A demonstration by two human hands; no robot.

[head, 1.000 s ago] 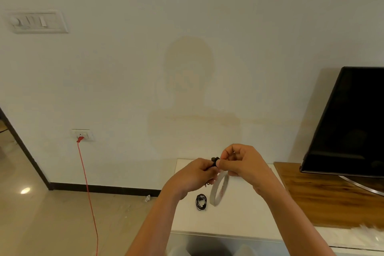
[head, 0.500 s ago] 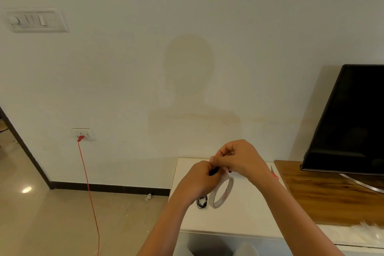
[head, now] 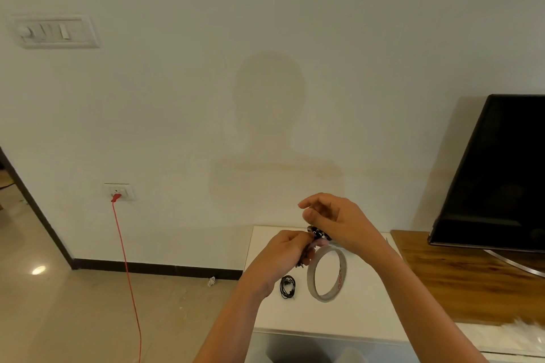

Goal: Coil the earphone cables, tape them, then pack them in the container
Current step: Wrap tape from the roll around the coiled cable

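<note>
Black coil (head: 317, 234) is held up over the far edge of the table (head: 295, 318), between both hands. Left hand (head: 283, 253) has its fingers curled round it, gripping from below-left. Right hand (head: 336, 222) sits just above and to the right, half open. Its index and upper fingers are loose and off the coil. Whether the thumb or lower fingers pinch the coil or a bit of tape is hidden, can't tell. No tape strip clearly visible on the coil.

Second coil (head: 287, 286) lies on the table just left of the tape roll (head: 326, 272), not touching it. Can't tell if the roll is flat or propped. No container I can identify.

Likely step: taping the held coil.

Risks:
- One-hand grip only. If the left fingers shift, the loops probably spring open and need re-coiling.
- Tape could stick to fingers or to itself before it wraps.
- The work is at the table edge, so a drop probably lands on the floor.
- A lowered forearm could knock the roll or the second coil.

Further out: wood top (head: 472, 283) and TV (head: 501, 171) to the right, red cable (head: 126, 259) running from a wall socket (head: 119, 191) on the left.
</note>
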